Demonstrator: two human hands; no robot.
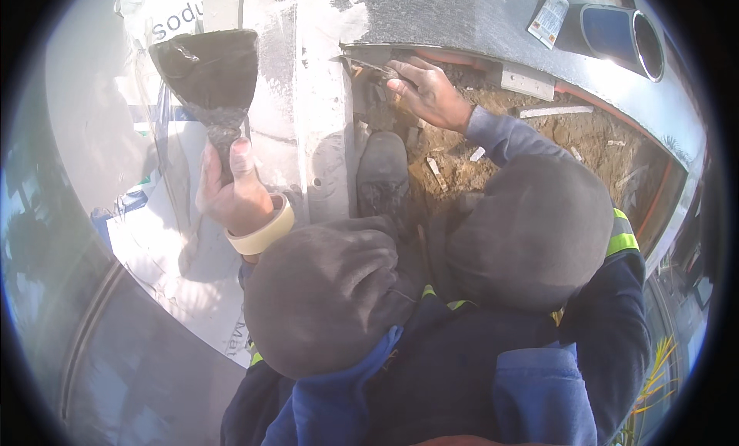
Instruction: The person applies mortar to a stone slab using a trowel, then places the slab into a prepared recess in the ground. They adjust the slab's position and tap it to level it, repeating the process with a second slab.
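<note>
My left hand [231, 172] grips the handle of a wide, dark putty knife [206, 68], held up over white sheets and the pale ledge. A roll of cream tape [258, 223] sits round my left wrist. My right hand [427, 92] is closed on a thin metal tool [366, 61] with a dirty handle, at the underside edge of the grey speckled slab [458, 22], near its corner with the pale upright ledge [315, 161]. The tool's tip is hard to make out.
Brown soil with rubble [446, 169] and orange conduit [585, 95] lies below the slab. My dark boot [383, 169] and grey-covered knees [523, 230] are there. A white tube [548, 18] and dark cylinder [600, 38] rest on the slab. White sheets [162, 253] lie left.
</note>
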